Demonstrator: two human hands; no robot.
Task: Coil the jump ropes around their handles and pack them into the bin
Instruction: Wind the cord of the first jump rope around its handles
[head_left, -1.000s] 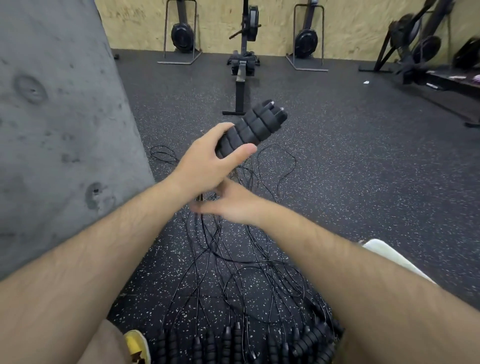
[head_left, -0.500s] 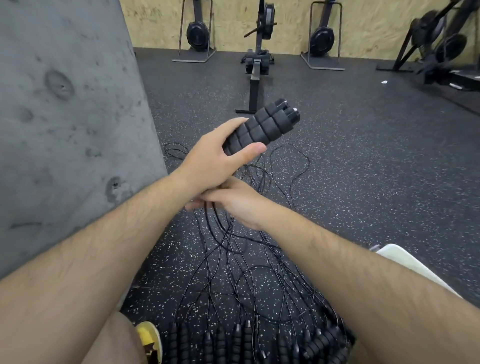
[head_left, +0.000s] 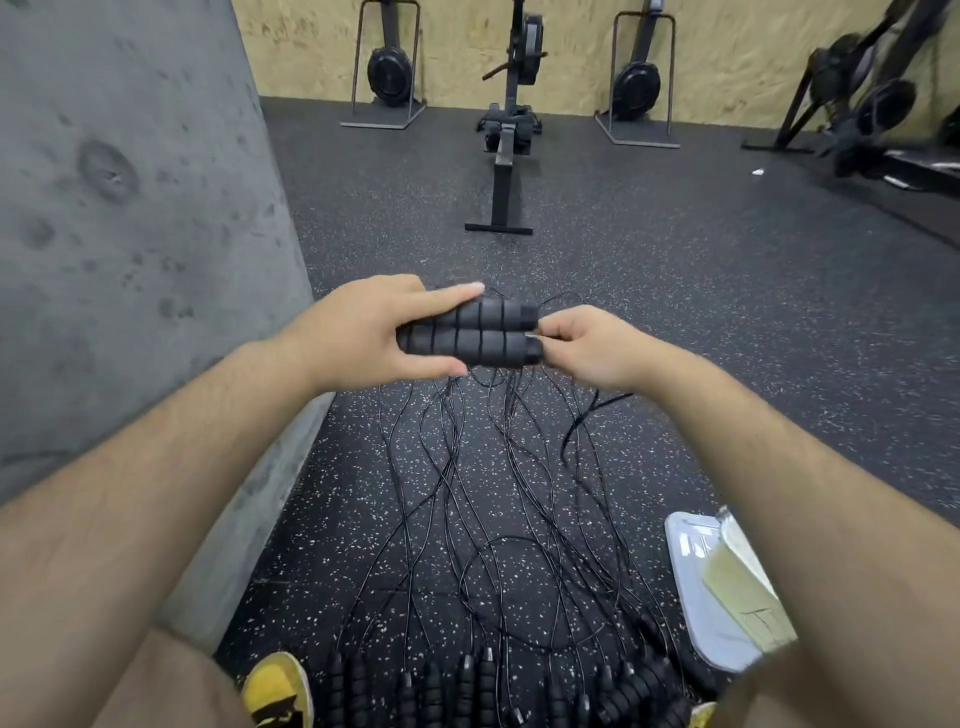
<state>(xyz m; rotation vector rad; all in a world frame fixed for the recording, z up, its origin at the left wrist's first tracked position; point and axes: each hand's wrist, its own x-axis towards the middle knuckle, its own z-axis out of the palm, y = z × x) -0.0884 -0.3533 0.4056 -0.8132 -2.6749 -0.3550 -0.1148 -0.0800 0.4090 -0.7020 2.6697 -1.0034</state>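
Observation:
My left hand (head_left: 374, 332) grips a pair of black foam jump-rope handles (head_left: 475, 332), held side by side and lying level in front of me. My right hand (head_left: 584, 345) pinches the thin black cord right at the handles' right ends. That cord (head_left: 587, 415) trails down from there to the floor. Several more black ropes (head_left: 498, 519) lie spread on the speckled rubber floor, their handles (head_left: 483, 686) lined up by my feet. A pale translucent bin (head_left: 722, 587) sits at the lower right, partly hidden behind my right forearm.
A grey concrete wall (head_left: 130, 234) rises close on the left. A rowing machine (head_left: 506, 140) stands straight ahead, with other gym machines along the plywood back wall. My yellow shoe (head_left: 280, 686) shows at the bottom.
My left hand lowered the handles from a raised tilt to level. My right hand moved from beneath my left hand out to the handles' right ends and took the cord.

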